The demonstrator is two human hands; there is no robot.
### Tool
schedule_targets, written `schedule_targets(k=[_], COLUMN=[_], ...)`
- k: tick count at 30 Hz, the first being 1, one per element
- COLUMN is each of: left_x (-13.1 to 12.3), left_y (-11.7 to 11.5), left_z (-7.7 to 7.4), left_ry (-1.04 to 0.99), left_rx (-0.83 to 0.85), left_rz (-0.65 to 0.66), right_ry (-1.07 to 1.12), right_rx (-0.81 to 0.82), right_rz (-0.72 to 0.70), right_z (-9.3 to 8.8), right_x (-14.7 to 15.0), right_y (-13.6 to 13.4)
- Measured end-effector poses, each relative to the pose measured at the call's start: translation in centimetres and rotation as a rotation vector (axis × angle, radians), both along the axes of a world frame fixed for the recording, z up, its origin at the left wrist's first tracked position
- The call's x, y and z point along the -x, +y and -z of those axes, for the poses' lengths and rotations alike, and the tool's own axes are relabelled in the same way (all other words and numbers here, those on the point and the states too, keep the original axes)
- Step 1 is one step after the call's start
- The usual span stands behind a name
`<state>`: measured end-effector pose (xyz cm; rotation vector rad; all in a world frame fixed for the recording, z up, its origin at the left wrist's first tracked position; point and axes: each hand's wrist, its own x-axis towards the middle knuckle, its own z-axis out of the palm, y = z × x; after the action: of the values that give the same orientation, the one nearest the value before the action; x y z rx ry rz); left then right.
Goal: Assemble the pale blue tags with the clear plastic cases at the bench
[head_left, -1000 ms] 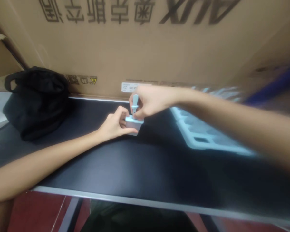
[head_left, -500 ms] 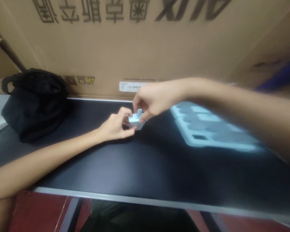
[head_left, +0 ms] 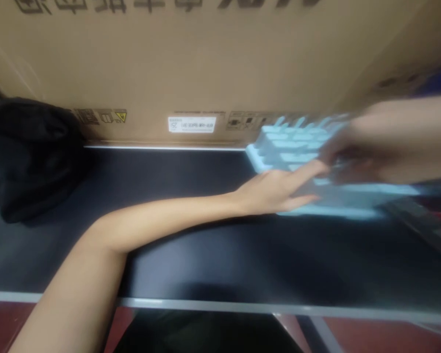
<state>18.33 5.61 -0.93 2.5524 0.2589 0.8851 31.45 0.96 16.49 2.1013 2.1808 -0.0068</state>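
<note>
Stretching across the view, the dark bench (head_left: 206, 264) has a pale metal edge along its near side, with dark red floor (head_left: 382, 336) below it. A large cardboard carton (head_left: 206, 63) rises behind, bearing a white label (head_left: 192, 124) and a small yellow warning triangle (head_left: 121, 116). A black bag (head_left: 33, 157) slumps at the far left. At the right of the bench, near the carton, sits a light blue mould set (head_left: 330, 212), with a row of upright handles (head_left: 299, 122) at its back.

Of the two hands, the left hand (head_left: 272, 191) reaches over to the mould set's near left part, thumb and forefinger spread apart; whether they press on it, I cannot tell. The right hand (head_left: 360, 147) is over the set's right part with its fingers curled; what it holds, if anything, cannot be made out.

Motion blur smears the right hand and the moulds beneath it. The left hand's remaining fingers are hidden, and the carton's large dark lettering (head_left: 147, 5) is cut off at the top.
</note>
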Motion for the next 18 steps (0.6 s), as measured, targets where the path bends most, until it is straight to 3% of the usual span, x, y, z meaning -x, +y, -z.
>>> schedule_targets(k=[2,3,10,18], left_x=[-0.3,-0.3,0.4,1.3], left_y=[-0.1,-0.1,-0.3,-1.4], left_z=[0.4,0.5,0.3,-0.5], left_ry=[0.060,0.074,0.095,0.333], left_rx=[-0.008,-0.007,-0.021,-0.188], left_rz=[-0.010,-0.014,-0.023,-0.173], right_ry=[-0.197,-0.227,-0.243,-0.099], right_rx=[0.210,0.229,0.211,0.242], right_rz=[-0.080,-0.112,-0.240,-0.351], right_z=[0.7,0.9,1.9,2.5], right_x=[-0.5,-0.6,-3.1,-4.0], right_y=[0.0,0.0,1.1,0.7])
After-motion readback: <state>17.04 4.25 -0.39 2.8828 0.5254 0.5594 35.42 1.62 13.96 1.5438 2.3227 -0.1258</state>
